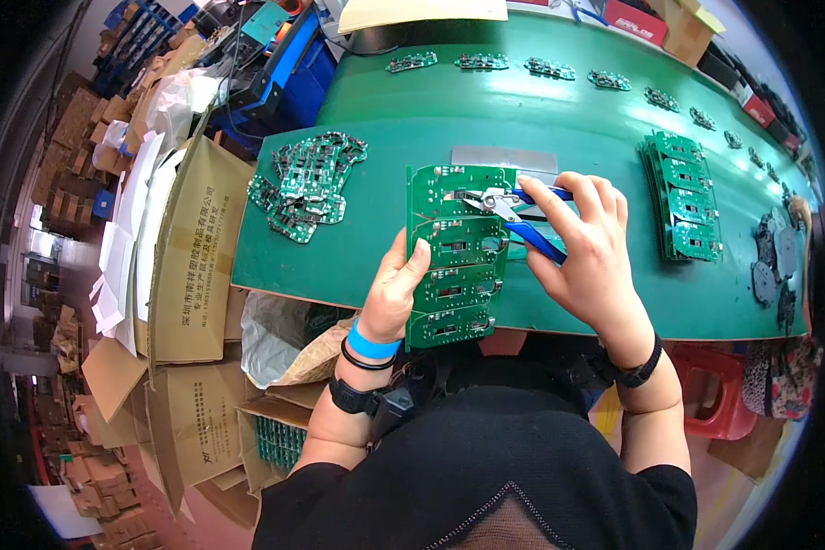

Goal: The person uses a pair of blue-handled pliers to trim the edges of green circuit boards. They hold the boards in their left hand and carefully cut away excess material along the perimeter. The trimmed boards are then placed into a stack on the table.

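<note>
The left hand (392, 289) is clamped on the left edge of a green circuit-board panel (454, 261), held over the near edge of the table (605, 137). The right hand (588, 238) curls around blue-handled cutters (500, 204) (handles spread), their tips at the panel's upper part. Tabletop separates that hand from stacked panels (686, 197). Lower left, an open cardboard box (251, 449) holds green boards (280, 445).
</note>
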A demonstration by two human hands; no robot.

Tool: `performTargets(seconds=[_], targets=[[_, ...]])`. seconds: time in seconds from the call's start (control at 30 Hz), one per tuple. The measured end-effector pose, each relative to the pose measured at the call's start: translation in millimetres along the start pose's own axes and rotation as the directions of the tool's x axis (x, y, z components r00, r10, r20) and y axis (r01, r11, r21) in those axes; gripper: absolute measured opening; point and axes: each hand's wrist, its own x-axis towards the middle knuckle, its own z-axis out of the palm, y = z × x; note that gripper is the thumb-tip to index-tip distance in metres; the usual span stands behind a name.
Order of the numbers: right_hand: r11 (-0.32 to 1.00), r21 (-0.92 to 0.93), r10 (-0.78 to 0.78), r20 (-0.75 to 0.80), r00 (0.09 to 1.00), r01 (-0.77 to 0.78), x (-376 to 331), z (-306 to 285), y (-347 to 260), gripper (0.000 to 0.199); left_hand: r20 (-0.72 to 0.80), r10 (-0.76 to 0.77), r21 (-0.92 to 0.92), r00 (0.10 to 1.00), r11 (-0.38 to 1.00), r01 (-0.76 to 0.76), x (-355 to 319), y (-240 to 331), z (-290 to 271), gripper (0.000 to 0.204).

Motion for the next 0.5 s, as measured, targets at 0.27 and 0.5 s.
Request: performTargets(seconds=[0.27,0.5], targets=[[0.999,-0.04,-0.008,0.001,1.0,0.008,-0.5,-1.6,-1.7,0.07,0.028,0.024,0.016,0.999,1.0,-0.024,0.5,-1.1,-1.7,0.04],[0.998,-0.066,-0.004,0.04,0.999,0.006,-1.4,-2.1,-2.1,0.073,0.003,0.055,0.109,0.998,0.993,-0.055,-1.6,-2.0,-1.7,0.04]])
